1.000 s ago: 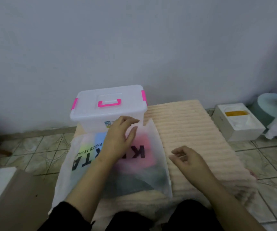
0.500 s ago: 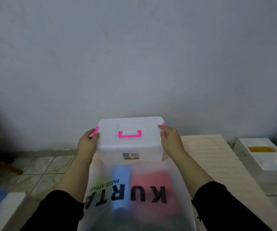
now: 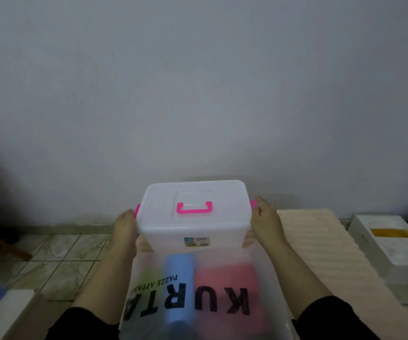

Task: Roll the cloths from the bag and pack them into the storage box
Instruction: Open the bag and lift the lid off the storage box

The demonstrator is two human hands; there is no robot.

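- One storage box (image 3: pixel 193 217) of clear plastic stands by the wall, lid on, with one pink handle (image 3: pixel 194 208) on top and two pink latches, one at each end
- Two hands are at the box: the left hand (image 3: pixel 125 227) lies against its left end by the left latch (image 3: pixel 137 210), the right hand (image 3: pixel 265 223) against its right end by the right latch (image 3: pixel 253 204)
- Both hands press the box sides with fingers fairly straight; whether fingertips hook under the rim I cannot tell
- One frosted bag (image 3: pixel 198 295) printed "KURTA" lies just in front of the box, between the two forearms
- Three cloths show through the bag: one green (image 3: pixel 149 276), one blue (image 3: pixel 179 273), one pink (image 3: pixel 225 276); there is dark stuff lower down, too blurred to count
- One ribbed peach mat (image 3: pixel 320 244) lies to the right, under the bag's edge
- One white tray (image 3: pixel 392 244) sits on the tiled floor (image 3: pixel 58 256) at far right
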